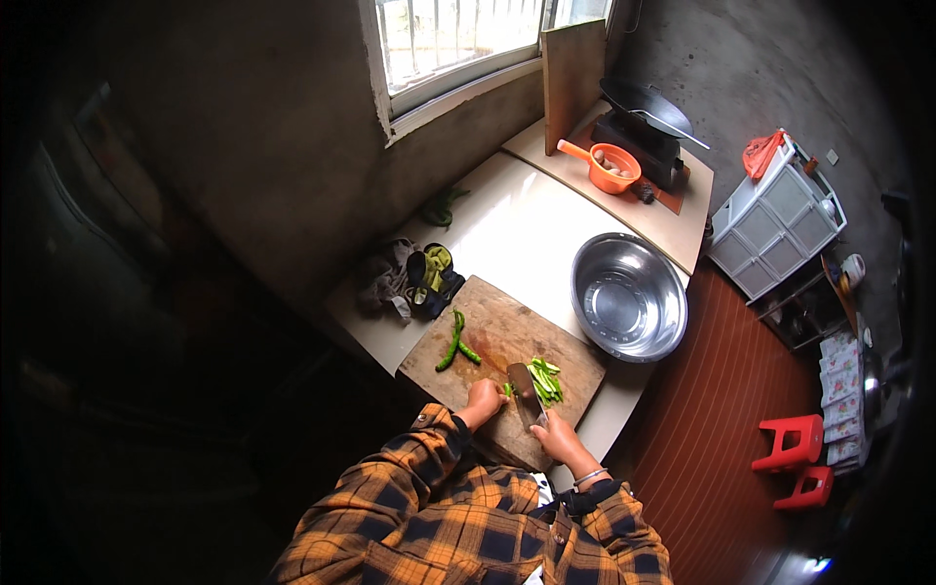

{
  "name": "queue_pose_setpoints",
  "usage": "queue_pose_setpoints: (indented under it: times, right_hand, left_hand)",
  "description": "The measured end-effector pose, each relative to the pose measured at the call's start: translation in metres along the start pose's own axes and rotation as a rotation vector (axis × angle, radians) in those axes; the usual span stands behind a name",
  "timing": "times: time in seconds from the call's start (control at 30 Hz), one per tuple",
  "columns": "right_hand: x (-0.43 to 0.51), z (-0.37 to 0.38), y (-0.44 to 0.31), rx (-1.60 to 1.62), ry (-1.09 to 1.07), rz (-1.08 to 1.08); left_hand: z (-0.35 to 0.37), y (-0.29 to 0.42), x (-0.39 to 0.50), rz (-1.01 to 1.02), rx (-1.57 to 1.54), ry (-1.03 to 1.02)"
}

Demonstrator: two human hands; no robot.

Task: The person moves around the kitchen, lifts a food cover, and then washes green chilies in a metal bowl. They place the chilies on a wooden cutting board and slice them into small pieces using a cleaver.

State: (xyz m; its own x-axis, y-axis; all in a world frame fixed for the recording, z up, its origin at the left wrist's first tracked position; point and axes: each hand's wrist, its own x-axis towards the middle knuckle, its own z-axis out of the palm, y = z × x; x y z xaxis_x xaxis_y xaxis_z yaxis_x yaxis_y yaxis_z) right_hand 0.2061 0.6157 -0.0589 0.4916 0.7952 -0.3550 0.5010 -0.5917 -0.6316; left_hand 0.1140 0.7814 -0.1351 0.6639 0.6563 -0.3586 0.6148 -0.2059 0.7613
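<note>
A thick wooden chopping board (pixel 497 336) lies before me on a white worktop. My right hand (pixel 561 442) grips a broad-bladed cleaver (pixel 523 387), its blade down by the board. Just left of the blade, my left hand (pixel 485 402) pinches a short piece of green pepper (pixel 507 390) against the wood; part of it is hidden by my fingers. Cut strips of green pepper (pixel 545 382) form a small pile to the right of the cleaver. Two whole long green peppers (pixel 455 345) rest farther up the board, touching or crossing each other.
Beyond the board's right corner stands a large stainless-steel basin (pixel 627 296). Crumpled cloths (pixel 437 267) lie at its left edge. Farther back are an orange ladle (pixel 613 170) holding roundish items and a wok (pixel 643 106) on a stove. Red plastic stools (pixel 793 439) occupy the floor at right.
</note>
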Motion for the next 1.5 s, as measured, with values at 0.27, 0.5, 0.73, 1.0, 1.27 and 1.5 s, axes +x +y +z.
queue_pose_setpoints:
  times: [0.27,0.5,0.73,1.0,1.27,1.5]
  right_hand:
    - [-0.006,0.005,-0.009,0.335,-0.096,0.171]
    - [-0.004,0.014,-0.002,0.25,-0.06,0.153]
    - [-0.01,0.005,-0.006,0.08,-0.013,0.001]
    - [-0.011,0.002,-0.009,0.159,-0.104,0.131]
    - [-0.008,0.013,0.011,0.061,0.003,-0.072]
    - [-0.011,0.007,0.0,-0.045,0.019,-0.099]
  left_hand:
    - [0.01,-0.004,-0.002,-0.102,-0.302,0.004]
    - [0.011,-0.004,-0.003,-0.078,-0.245,0.041]
    - [0.013,-0.005,-0.002,-0.13,-0.23,0.026]
    - [0.018,-0.006,0.0,-0.1,-0.145,0.047]
    - [0.019,-0.01,0.0,-0.109,-0.212,0.049]
    - [0.021,-0.012,0.001,-0.084,-0.199,0.053]
